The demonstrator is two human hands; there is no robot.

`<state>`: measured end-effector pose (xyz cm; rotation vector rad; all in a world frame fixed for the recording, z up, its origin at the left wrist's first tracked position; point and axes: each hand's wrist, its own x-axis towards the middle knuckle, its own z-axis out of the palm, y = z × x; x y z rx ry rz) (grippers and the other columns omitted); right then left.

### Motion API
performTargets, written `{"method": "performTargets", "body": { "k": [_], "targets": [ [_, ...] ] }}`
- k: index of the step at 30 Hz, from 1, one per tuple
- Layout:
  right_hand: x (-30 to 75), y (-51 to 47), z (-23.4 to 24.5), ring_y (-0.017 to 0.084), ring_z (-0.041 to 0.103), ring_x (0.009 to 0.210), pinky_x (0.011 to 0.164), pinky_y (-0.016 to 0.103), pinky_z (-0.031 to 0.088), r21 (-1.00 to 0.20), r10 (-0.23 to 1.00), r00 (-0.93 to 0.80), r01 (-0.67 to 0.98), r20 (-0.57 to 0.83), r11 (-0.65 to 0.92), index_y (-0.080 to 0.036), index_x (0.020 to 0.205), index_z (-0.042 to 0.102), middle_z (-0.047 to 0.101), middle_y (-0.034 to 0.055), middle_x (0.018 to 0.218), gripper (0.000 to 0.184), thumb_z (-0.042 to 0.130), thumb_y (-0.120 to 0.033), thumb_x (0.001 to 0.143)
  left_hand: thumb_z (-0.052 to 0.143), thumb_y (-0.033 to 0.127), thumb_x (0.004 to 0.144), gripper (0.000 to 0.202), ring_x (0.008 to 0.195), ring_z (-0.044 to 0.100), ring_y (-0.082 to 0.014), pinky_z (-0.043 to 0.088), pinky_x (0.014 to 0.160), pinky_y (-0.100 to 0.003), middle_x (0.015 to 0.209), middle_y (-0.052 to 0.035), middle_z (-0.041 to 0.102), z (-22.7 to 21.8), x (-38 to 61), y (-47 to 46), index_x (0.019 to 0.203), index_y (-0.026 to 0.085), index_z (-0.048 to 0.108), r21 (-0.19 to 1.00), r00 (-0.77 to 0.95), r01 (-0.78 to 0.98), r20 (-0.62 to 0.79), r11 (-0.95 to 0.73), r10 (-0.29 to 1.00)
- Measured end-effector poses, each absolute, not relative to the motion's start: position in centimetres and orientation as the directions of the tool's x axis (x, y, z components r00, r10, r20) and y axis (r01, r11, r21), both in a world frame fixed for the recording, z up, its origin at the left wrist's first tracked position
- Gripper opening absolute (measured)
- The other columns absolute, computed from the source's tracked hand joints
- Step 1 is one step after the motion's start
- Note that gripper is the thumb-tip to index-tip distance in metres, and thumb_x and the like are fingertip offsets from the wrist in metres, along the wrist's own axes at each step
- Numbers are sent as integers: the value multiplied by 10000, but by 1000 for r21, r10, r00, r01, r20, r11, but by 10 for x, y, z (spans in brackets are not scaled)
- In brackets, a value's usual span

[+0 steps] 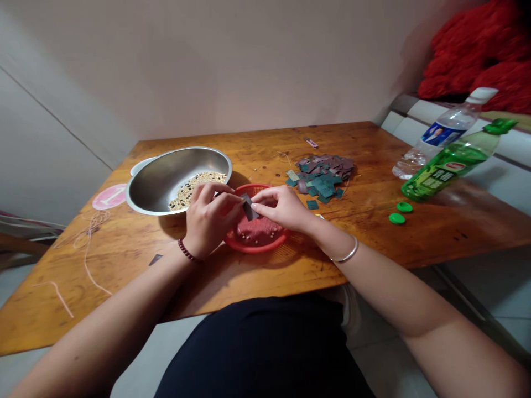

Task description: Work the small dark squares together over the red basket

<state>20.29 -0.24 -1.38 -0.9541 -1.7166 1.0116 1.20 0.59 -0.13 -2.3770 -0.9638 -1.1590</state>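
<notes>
Over a red plastic basket, my right hand pinches a small dark square piece between thumb and fingers. From the other side my left hand is closed, its fingertips meeting at the left edge of that same piece. Whether anything else tiny is between the left fingers cannot be made out. A few small pale and dark beads lie in the basket. Behind my left hand, a tilted steel bowl holds many pale and dark beads. Beyond my right hand is a heap of brown and green square pieces.
A clear bottle and a green drink bottle stand at the right, with two green caps nearby. Pink thread lies loose at the left, beside a round pink disc. The wooden table meets the wall behind.
</notes>
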Motion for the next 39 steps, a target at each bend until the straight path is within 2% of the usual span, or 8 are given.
{"method": "performTargets", "body": {
  "k": [7,10,15,19,25,29,34,39],
  "targets": [
    [204,-3,-14,153,651,713,687,271,537,-912,901,-301,171,313,374,-125,858,693,704,64,824,184,597,-246,757,653,255,754,33,885,514,-188,431,833,-373,888,-25,610,-2,12,6,782,239,648,22,431,689,791,-724,434],
    [203,-3,-14,152,652,704,677,269,537,-915,900,-306,160,310,370,-124,872,692,703,66,826,191,593,-243,761,666,261,743,35,882,510,-185,436,826,-365,885,-21,616,-2,12,6,767,242,648,2,476,657,774,-754,418],
    [203,-3,-13,148,648,696,670,263,536,-918,905,-301,166,302,361,-124,856,690,701,63,813,181,595,-245,760,667,264,742,46,882,512,-190,432,829,-375,882,-24,621,-3,12,7,782,243,661,13,423,703,796,-711,433],
    [203,-3,-13,150,650,705,687,274,537,-919,905,-300,162,302,360,-122,874,690,702,64,826,191,598,-245,760,677,253,733,42,888,512,-191,434,830,-372,875,-17,630,-2,12,6,770,253,659,-6,473,674,771,-739,426],
    [202,-3,-14,155,658,719,677,268,543,-926,907,-289,128,307,354,-122,880,686,703,75,854,191,604,-247,761,669,270,748,58,889,510,-184,429,829,-364,875,-17,626,-4,11,6,805,264,664,29,425,686,795,-727,433],
    [203,-3,-15,162,665,763,723,284,546,-923,902,-287,116,322,366,-131,929,684,704,73,891,209,594,-230,768,670,255,745,42,863,514,-174,439,813,-350,864,-12,629,-3,11,6,785,264,659,-2,490,650,766,-760,417],
    [203,-3,-15,164,668,771,733,290,549,-932,902,-300,90,312,352,-136,943,679,706,71,898,216,601,-225,762,674,273,741,51,851,519,-178,441,796,-349,850,-17,627,-3,12,5,781,249,654,-6,432,689,806,-725,404],
    [203,-3,-15,160,669,776,746,282,549,-925,899,-286,86,332,369,-135,931,680,707,66,896,203,601,-209,759,671,267,744,69,863,516,-180,443,807,-349,864,-19,627,-2,13,5,809,251,656,-11,453,680,792,-733,408]
  ]
}}
